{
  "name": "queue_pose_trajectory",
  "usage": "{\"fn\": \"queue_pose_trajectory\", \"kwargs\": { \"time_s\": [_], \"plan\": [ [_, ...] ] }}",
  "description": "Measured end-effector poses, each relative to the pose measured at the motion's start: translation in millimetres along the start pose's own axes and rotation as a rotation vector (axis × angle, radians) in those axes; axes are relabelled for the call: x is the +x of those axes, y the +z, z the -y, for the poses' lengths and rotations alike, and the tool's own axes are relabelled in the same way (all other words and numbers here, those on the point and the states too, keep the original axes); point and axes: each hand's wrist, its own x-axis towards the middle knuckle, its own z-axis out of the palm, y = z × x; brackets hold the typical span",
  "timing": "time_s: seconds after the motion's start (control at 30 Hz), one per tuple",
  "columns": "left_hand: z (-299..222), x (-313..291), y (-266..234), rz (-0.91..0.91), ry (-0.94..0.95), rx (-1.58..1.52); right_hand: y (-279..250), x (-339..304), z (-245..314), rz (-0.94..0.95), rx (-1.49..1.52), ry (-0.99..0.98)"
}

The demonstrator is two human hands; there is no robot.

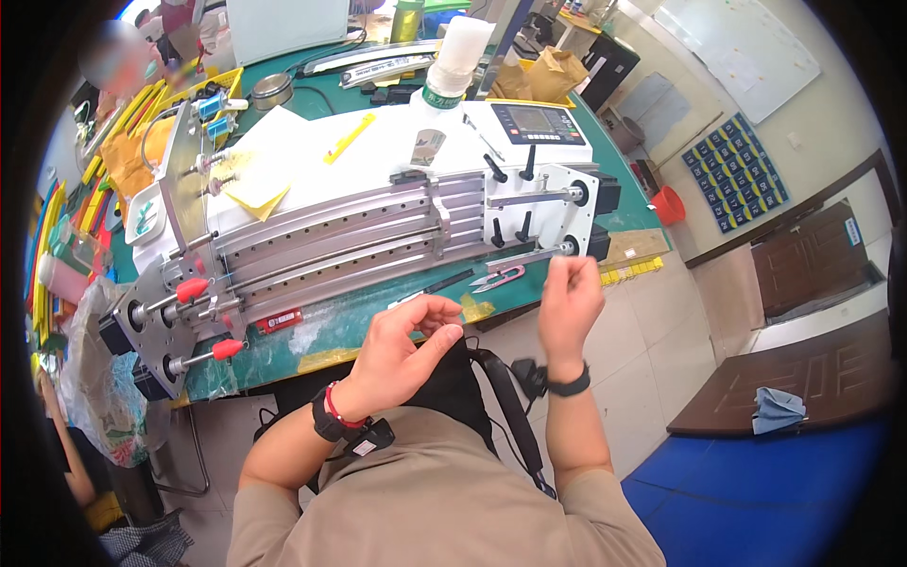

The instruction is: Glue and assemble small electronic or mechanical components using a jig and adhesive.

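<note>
A machine with long metal rails [331,241] lies across the bench in front of me. My left hand [406,345] hovers by the bench's front edge, fingers loosely curled, thumb apart, nothing visible in it. At the machine's right end, my right hand [572,298] is raised with its fingertips pinched together, just below a roller shaft [529,257]; whatever they hold, if anything, cannot be made out. Between the hands and the machine lie thread snips [498,279] with a pink handle and a thin black tool [446,283]. A white end plate [557,203] carries black levers [494,168].
Red-tipped shafts [227,350] stick out at the machine's left end. Behind the rails stand a white bottle [458,61], a paper cup [427,147], a yellow cutter [350,138] and a control panel [539,123]. A small red packet [279,319] lies near the front edge.
</note>
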Motion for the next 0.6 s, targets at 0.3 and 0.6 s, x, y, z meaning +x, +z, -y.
{"fn": "queue_pose_trajectory", "kwargs": {
  "time_s": [0.3,0.6],
  "plan": [
    [32,48,49,0.181,-0.225,-0.497,-7,27,0,0.305,-0.017,0.181],
    [23,68,79,0.329,-0.449,-1.105,-36,-5,32,0.359,0.274,0.307]
  ]
}}
